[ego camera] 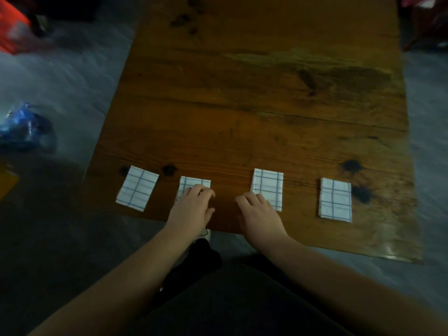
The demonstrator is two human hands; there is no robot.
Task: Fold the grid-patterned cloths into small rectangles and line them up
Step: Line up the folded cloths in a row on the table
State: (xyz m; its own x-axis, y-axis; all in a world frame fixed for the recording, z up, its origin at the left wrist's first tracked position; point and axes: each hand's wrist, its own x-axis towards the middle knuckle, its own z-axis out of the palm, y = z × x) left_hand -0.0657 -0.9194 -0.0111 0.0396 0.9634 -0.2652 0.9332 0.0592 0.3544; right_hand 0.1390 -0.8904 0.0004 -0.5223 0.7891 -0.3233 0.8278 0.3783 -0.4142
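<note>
Four folded cloths (137,188) line the worktop (242,105) at 6 o'clock; your left hand (191,209) and right hand (260,214) rest on the middle two, fingers apparently relaxed.

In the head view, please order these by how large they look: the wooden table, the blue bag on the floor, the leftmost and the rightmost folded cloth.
1. wooden table
2. blue bag, blurred and cut by the frame edge
3. leftmost folded cloth and rightmost folded cloth: alike, not ranked.
</note>
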